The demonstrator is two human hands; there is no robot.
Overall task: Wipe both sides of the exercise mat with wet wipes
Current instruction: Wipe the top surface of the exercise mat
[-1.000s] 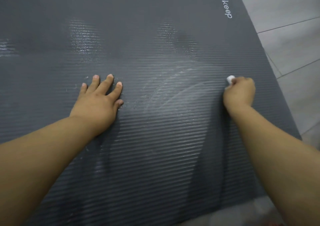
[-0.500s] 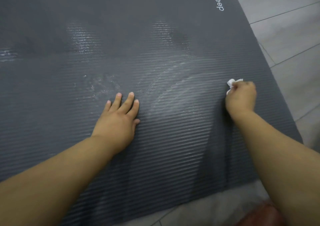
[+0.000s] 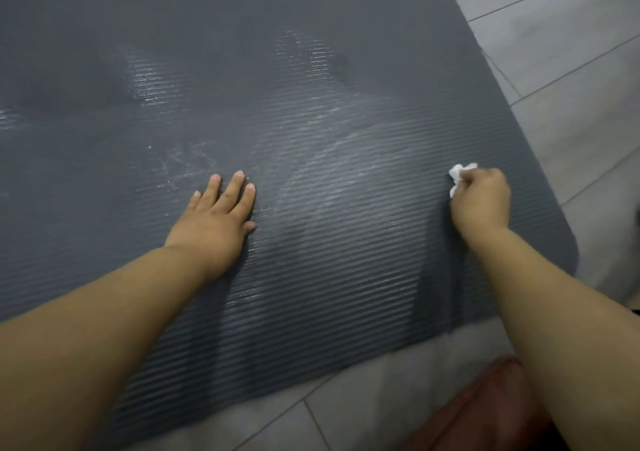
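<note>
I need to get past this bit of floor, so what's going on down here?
A person is wiping a dark grey exercise mat laid flat on the tiled floor. Their right hand grips a crumpled white wet wipe near the mat's right edge, and their left hand presses flat on the mat. Damp streaks arc between the hands. Whether the underside has been wiped cannot be told.
</note>
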